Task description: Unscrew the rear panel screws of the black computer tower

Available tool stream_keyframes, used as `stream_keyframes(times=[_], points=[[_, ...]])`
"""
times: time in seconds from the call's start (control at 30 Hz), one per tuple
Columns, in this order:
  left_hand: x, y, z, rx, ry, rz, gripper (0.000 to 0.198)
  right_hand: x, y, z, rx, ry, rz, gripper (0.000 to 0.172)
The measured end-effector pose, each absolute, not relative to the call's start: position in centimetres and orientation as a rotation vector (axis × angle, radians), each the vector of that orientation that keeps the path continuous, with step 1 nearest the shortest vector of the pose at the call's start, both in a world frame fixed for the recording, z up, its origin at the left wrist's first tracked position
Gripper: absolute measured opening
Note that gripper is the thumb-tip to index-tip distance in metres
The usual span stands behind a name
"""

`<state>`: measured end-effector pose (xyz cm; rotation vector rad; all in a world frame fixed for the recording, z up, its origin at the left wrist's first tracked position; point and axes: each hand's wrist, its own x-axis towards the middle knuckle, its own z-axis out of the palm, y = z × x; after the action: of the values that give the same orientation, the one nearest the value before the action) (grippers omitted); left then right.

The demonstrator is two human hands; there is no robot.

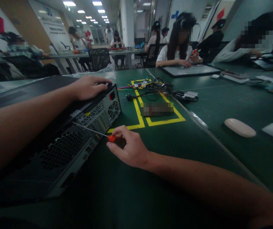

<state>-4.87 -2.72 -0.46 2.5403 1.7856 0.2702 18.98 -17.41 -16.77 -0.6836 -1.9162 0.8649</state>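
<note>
My L hand (89, 88) lies loosely open atop the boxy black metal PC case (62, 151) on the dark-green table (179, 143); R hand (132, 147) curled round the thin steel screwdriver w/ orange handle (111, 138), tip by case's rear edge. Slanted shaft could slip, scratching it.

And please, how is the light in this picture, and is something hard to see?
Head view: the ceiling lights glare white, while the computer case is very dark toward its bottom. Head view: mosaic squares hide an item on the table; the right hand and screwdriver look fairly clear.
</note>
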Motion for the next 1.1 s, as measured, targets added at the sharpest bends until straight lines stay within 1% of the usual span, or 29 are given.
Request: stream_keyframes(times=[0.07, 0.27, 0.5, 0.7, 1.1], points=[[-5.02, -2.60, -0.47, 2.549, 1.785, 0.258, 0.089, 18.98, -17.41, -16.65, -0.691, -1.930, 0.860, 0.024], [-5.06, -2.53, -0.49, 2.547, 1.780, 0.260, 0.089, 19.09, -17.47, -16.36, -0.695, -1.935, 0.871, 0.020], [-4.80, -2.79, -0.48, 2.555, 1.768, 0.278, 0.084, 19.08, -17.45, -16.44, -0.708, -1.937, 0.874, 0.021], [-4.72, -3.03, -0.35, 2.555, 1.780, 0.270, 0.088, 19.26, -17.58, -16.19, -0.697, -1.936, 0.912, 0.023], [-4.74, -2.87, -0.42, 2.535, 1.778, 0.275, 0.084, 19.20, -17.58, -16.20, -0.699, -1.925, 0.911, 0.022]])
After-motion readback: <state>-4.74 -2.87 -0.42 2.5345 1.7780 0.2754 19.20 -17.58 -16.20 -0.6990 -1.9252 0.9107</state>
